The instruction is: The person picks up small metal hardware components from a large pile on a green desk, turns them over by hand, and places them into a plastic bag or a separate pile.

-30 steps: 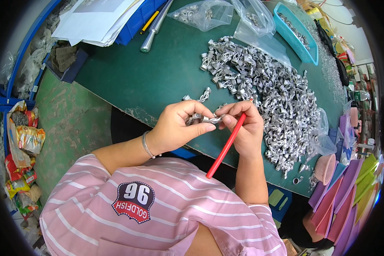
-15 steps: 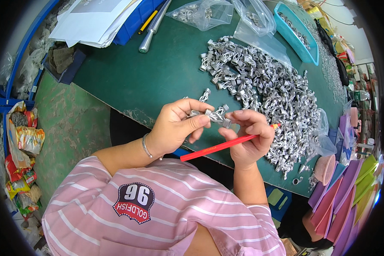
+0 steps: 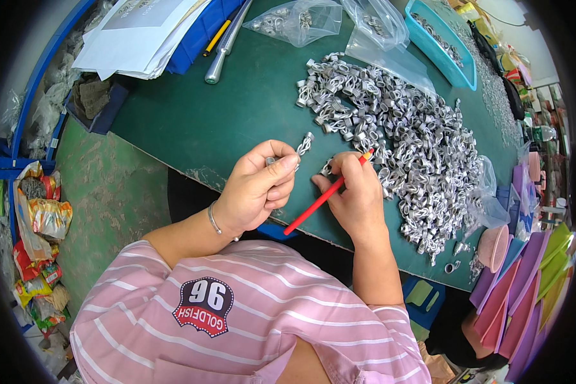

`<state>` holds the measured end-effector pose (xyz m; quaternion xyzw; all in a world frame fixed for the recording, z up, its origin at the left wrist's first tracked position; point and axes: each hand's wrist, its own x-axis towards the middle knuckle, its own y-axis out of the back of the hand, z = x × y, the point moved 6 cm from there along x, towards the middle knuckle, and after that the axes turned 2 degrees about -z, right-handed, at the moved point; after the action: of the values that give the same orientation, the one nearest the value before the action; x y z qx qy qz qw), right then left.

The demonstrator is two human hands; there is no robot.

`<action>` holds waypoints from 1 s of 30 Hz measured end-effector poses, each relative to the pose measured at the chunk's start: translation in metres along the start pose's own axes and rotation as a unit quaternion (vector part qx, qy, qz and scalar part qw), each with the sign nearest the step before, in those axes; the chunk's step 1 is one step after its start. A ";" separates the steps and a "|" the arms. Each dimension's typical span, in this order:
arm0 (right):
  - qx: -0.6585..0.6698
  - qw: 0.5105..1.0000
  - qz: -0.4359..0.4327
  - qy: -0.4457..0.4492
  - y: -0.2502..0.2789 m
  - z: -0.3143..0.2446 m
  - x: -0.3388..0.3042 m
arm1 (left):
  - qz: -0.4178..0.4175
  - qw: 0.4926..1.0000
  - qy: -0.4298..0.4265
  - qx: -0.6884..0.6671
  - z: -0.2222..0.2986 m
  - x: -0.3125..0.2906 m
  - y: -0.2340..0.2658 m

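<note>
"Listing what first?"
"Silver metal piece (image 3: pixel 270 161) — left of the heap (image 3: pixel 416 147), mostly hidden, pinched in the curled left hand (image 3: pixel 262 185)."
"Right hand (image 3: pixel 356 195)?"
"Beside the heap, half-curled round a red pencil (image 3: pixel 317 205); fingertips at another link (image 3: pixel 327 168) — whether gripped, cannot tell."

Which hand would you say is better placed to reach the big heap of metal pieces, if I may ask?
Probably the right hand: it is beside the heap, though it grips a red stick. The left hand is farther away, pinching partly hidden metal.
</note>
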<state>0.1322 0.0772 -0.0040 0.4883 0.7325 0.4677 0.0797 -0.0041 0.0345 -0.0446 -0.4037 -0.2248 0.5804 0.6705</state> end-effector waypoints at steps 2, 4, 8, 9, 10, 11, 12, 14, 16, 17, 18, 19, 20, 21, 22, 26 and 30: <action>0.010 0.999 0.029 -0.026 0.000 0.005 -0.001 | 0.021 0.999 -0.018 0.031 -0.002 -0.002 0.000; 0.080 0.992 0.096 -0.034 0.010 0.012 -0.003 | 0.039 0.994 -0.031 0.093 -0.003 -0.003 -0.002; 0.602 0.770 0.020 -0.208 -0.001 0.024 -0.006 | 0.047 0.978 -0.034 0.198 -0.003 -0.005 -0.005; 0.629 0.754 0.002 -0.192 -0.005 0.022 -0.005 | 0.039 0.977 -0.037 0.208 -0.003 -0.006 -0.007; 0.653 0.736 -0.016 -0.178 -0.009 0.021 -0.006 | 0.030 0.975 -0.038 0.216 -0.003 -0.007 -0.009; 0.666 0.728 -0.057 -0.154 -0.012 0.019 -0.006 | 0.029 0.969 -0.055 0.238 -0.001 -0.009 -0.011; 0.657 0.741 -0.052 -0.128 -0.011 0.017 -0.005 | 0.020 0.960 -0.093 0.263 0.002 -0.010 -0.013; 0.640 0.763 -0.044 -0.077 -0.011 0.012 -0.004 | 0.007 0.936 -0.165 0.311 0.007 -0.014 -0.017; 0.629 0.775 -0.039 -0.054 -0.009 0.011 -0.003 | 0.001 0.927 -0.189 0.323 0.010 -0.017 -0.022; 0.619 0.784 -0.023 -0.045 -0.007 0.008 -0.003 | -0.002 0.923 -0.200 0.329 0.012 -0.018 -0.024; 0.609 0.792 -0.008 -0.036 -0.006 0.006 -0.004 | -0.002 0.914 -0.207 0.349 0.013 -0.018 -0.022; 0.607 0.794 0.007 -0.018 -0.004 0.006 -0.004 | -0.001 0.905 -0.214 0.369 0.015 -0.018 -0.018; 0.595 0.804 0.001 0.008 -0.002 0.003 -0.004 | 0.000 0.895 -0.221 0.389 0.016 -0.019 -0.016; 0.583 0.812 -0.005 0.034 -0.001 0.000 -0.005 | 0.008 0.936 -0.188 0.298 0.013 -0.018 -0.011; 0.570 0.819 -0.011 0.063 0.001 -0.002 -0.005 | 0.014 0.966 -0.155 0.206 0.010 -0.016 -0.008; 0.472 0.881 -0.010 -0.032 0.005 -0.001 0.000 | 0.009 0.994 0.096 -0.054 0.010 -0.032 0.002; 0.200 0.977 -0.040 0.058 0.001 -0.013 0.025 | -0.154 0.952 0.260 0.058 -0.006 -0.064 0.028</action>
<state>0.1122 0.0886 0.0123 0.4366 0.8336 0.3354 -0.0437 -0.0303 -0.0287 -0.0602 -0.4611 -0.0685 0.3571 0.8094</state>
